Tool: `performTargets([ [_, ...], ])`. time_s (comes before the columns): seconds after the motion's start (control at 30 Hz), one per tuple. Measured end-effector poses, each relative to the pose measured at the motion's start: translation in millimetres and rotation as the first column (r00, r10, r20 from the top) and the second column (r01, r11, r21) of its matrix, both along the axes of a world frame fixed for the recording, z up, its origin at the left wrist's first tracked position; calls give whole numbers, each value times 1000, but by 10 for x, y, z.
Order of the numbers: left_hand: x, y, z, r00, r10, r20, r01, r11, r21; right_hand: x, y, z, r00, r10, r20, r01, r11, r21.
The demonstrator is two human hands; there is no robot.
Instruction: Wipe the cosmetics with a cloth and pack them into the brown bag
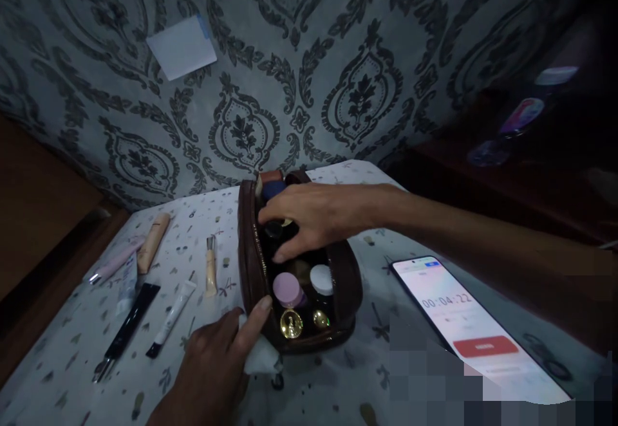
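A brown toiletry bag point(248, 265) stands unzipped on the patterned white cloth. My right hand point(313, 213) reaches into its far part, thumb and forefinger spread apart beside a dark round item point(273, 230); the other fingers are partly hidden. At the bag's near left corner, my left hand point(212, 361) has its forefinger against the rim and its other fingers curled around a crumpled white tissue point(263, 352). Inside the bag's near end are a pink-lidded jar point(288, 289), a white-lidded jar point(322, 280) and two gold caps, one embossed point(291, 323) and one smaller point(321, 318).
Left of the bag lie several cosmetic tubes, including a black one point(128, 323), a white one point(172, 316), a beige one point(153, 239) and a small one point(211, 268). A phone point(463, 316) showing a timer lies right. A bottle point(524, 117) stands on dark furniture beyond it.
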State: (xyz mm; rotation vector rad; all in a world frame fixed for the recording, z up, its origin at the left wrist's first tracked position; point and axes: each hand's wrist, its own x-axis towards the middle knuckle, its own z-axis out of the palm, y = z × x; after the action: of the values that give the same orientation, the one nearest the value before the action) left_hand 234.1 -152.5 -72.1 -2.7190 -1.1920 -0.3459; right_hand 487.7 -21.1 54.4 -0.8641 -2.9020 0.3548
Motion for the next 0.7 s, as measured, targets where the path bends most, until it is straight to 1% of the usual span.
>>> performTargets([
  [0.1,-8,7,-13,999,-24,22,24,1000,12,-40,-29,-100,998,61,-22,-60,997,43],
  [0.17,-6,10,-9,998,-44,40,43,998,34,-57,-4,-127,995,94,-43,-91,994,62],
  [0.27,10,11,19,998,-52,33,50,997,56,-52,18,-88,987,142,-73,-142,990,5],
  [0.33,25,12,42,999,-47,11,46,997,56,-42,18,-60,987,143,-76,-146,988,-42],
  [0.4,38,14,57,999,-40,3,40,997,61,-40,14,-67,988,136,-69,-140,988,-61],
  [0.47,45,17,62,999,-38,6,38,997,66,-49,10,-107,988,139,-72,-142,989,-42],
  [0.57,44,16,54,999,-34,12,34,998,49,-71,-7,-172,982,162,-92,-160,987,25],
  [0.7,28,8,35,998,-33,46,33,999,22,-64,-55,-156,984,153,-89,-150,988,48],
])
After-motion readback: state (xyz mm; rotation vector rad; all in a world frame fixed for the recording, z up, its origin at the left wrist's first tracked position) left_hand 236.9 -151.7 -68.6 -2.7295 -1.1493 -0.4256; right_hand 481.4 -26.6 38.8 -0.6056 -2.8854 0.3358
